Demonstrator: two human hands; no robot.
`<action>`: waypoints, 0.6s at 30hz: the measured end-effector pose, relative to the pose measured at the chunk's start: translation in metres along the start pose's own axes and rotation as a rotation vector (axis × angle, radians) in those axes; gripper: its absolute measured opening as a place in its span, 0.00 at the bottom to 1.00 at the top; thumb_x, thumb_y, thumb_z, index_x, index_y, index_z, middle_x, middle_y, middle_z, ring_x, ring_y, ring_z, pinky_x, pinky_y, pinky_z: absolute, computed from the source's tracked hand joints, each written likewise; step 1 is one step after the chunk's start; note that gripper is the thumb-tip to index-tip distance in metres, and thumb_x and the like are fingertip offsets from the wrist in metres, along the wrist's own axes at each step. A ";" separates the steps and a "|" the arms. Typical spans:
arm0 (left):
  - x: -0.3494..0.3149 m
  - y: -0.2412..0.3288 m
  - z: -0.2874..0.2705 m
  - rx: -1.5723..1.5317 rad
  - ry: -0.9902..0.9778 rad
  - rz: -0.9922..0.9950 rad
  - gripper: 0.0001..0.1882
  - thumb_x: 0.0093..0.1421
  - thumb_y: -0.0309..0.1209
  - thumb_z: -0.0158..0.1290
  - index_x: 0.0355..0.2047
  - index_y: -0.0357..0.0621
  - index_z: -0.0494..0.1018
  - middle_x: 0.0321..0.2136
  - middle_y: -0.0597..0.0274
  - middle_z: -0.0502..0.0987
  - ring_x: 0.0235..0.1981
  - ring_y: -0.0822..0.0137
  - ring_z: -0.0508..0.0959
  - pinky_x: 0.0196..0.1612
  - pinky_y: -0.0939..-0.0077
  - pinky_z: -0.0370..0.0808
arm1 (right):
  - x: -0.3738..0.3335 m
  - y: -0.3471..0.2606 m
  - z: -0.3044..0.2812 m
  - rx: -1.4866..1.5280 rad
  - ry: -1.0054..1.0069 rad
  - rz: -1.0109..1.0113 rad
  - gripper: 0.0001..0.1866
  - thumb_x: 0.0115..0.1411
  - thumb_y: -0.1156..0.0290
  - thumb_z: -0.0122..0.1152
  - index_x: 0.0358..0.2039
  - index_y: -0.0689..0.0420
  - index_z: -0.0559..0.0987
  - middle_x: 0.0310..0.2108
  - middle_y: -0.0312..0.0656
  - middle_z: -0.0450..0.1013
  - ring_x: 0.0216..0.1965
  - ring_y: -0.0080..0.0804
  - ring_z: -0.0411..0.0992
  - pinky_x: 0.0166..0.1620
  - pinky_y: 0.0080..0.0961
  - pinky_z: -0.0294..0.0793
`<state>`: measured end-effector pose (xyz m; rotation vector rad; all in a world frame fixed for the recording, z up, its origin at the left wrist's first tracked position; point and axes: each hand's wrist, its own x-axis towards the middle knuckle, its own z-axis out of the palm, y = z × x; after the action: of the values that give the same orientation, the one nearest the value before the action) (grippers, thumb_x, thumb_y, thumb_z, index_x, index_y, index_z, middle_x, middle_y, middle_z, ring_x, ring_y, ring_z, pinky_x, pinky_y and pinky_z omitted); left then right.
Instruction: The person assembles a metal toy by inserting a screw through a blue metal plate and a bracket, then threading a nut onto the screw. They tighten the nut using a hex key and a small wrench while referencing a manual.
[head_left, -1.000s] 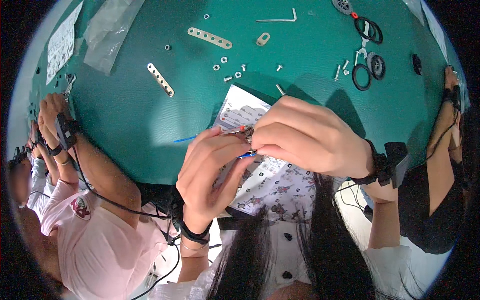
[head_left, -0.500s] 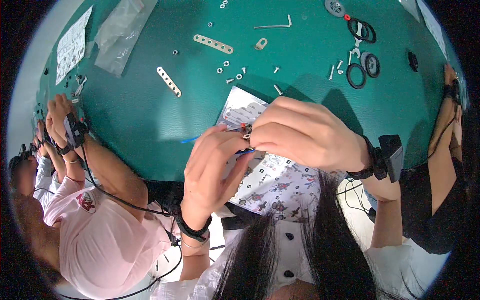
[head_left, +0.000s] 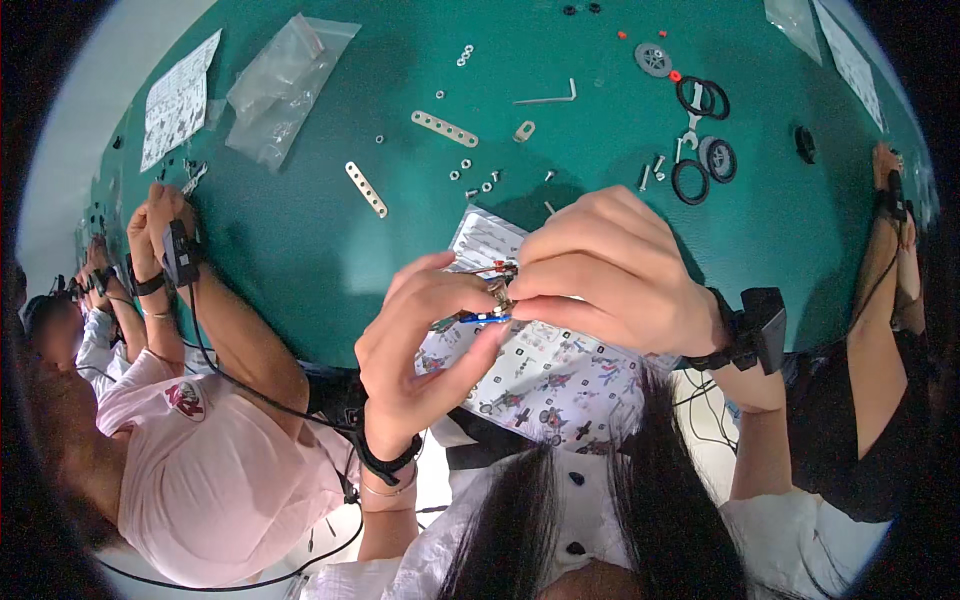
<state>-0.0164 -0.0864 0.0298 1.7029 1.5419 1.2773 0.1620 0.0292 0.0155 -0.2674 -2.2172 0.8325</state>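
Note:
In front of me, my left hand point(head_left: 418, 340) pinches a small part-built model point(head_left: 499, 296) between thumb and fingers. A blue strip point(head_left: 484, 318) shows along its lower side, with metal hardware and a red bit above. My right hand point(head_left: 622, 280) comes in from the right, its fingertips closed on the same model's right side. Those fingers hide which part they grip. Under both hands lies a printed picture leaflet point(head_left: 560, 385), partly covered by them and by hanging hair.
Perforated metal strips point(head_left: 445, 129), nuts, screws, an L-shaped hex key point(head_left: 550, 98) and a small bracket point(head_left: 524, 131) lie beyond my hands. Tyres point(head_left: 690, 183), a grey wheel point(head_left: 653, 60) and a wrench point(head_left: 692, 125) sit farther right. Co-workers sit on both sides; a plastic bag point(head_left: 285, 95) is far left.
My left fingers have spread apart somewhat, showing more of the model and its blue strip. Both hands remain on it. The whole view has shifted slightly.

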 end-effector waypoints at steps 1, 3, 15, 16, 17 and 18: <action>0.001 0.000 0.000 -0.001 -0.004 0.008 0.14 0.46 0.17 0.64 0.35 0.37 0.76 0.31 0.58 0.80 0.36 0.61 0.81 0.53 0.52 0.72 | 0.001 0.000 -0.002 -0.005 0.001 -0.004 0.12 0.46 0.70 0.69 0.32 0.54 0.77 0.35 0.34 0.72 0.36 0.32 0.72 0.39 0.29 0.68; 0.001 0.001 0.000 -0.005 -0.008 0.020 0.14 0.46 0.17 0.64 0.35 0.37 0.76 0.32 0.58 0.80 0.36 0.61 0.81 0.54 0.51 0.71 | 0.002 -0.001 -0.005 -0.037 0.024 0.024 0.14 0.45 0.69 0.70 0.34 0.54 0.78 0.37 0.34 0.73 0.37 0.32 0.72 0.41 0.28 0.68; -0.002 -0.004 0.011 0.024 0.030 0.044 0.14 0.47 0.18 0.64 0.35 0.38 0.76 0.33 0.58 0.81 0.37 0.61 0.81 0.54 0.51 0.70 | -0.004 0.007 -0.001 0.183 -0.009 0.083 0.17 0.45 0.74 0.72 0.38 0.57 0.82 0.40 0.38 0.78 0.39 0.35 0.76 0.39 0.30 0.73; -0.003 -0.004 0.013 0.031 0.033 0.046 0.14 0.47 0.18 0.64 0.35 0.38 0.76 0.33 0.58 0.81 0.37 0.60 0.81 0.54 0.52 0.70 | -0.005 0.007 -0.001 0.183 -0.013 0.086 0.17 0.45 0.74 0.72 0.38 0.57 0.82 0.40 0.38 0.78 0.39 0.35 0.76 0.39 0.30 0.73; -0.003 -0.005 0.014 0.038 0.036 0.048 0.14 0.47 0.18 0.64 0.36 0.39 0.76 0.33 0.58 0.81 0.37 0.60 0.81 0.55 0.52 0.70 | -0.005 0.006 -0.002 0.183 -0.027 0.106 0.16 0.46 0.74 0.72 0.38 0.57 0.82 0.40 0.39 0.78 0.39 0.35 0.77 0.39 0.30 0.74; -0.003 -0.006 0.015 0.035 0.037 0.042 0.14 0.47 0.18 0.64 0.36 0.39 0.76 0.33 0.58 0.81 0.37 0.60 0.81 0.55 0.52 0.70 | -0.006 0.007 -0.002 0.186 -0.041 0.128 0.16 0.46 0.75 0.72 0.38 0.58 0.82 0.39 0.40 0.78 0.38 0.35 0.77 0.39 0.30 0.74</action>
<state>-0.0057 -0.0849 0.0172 1.7514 1.5665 1.3170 0.1670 0.0328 0.0088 -0.3061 -2.1601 1.1151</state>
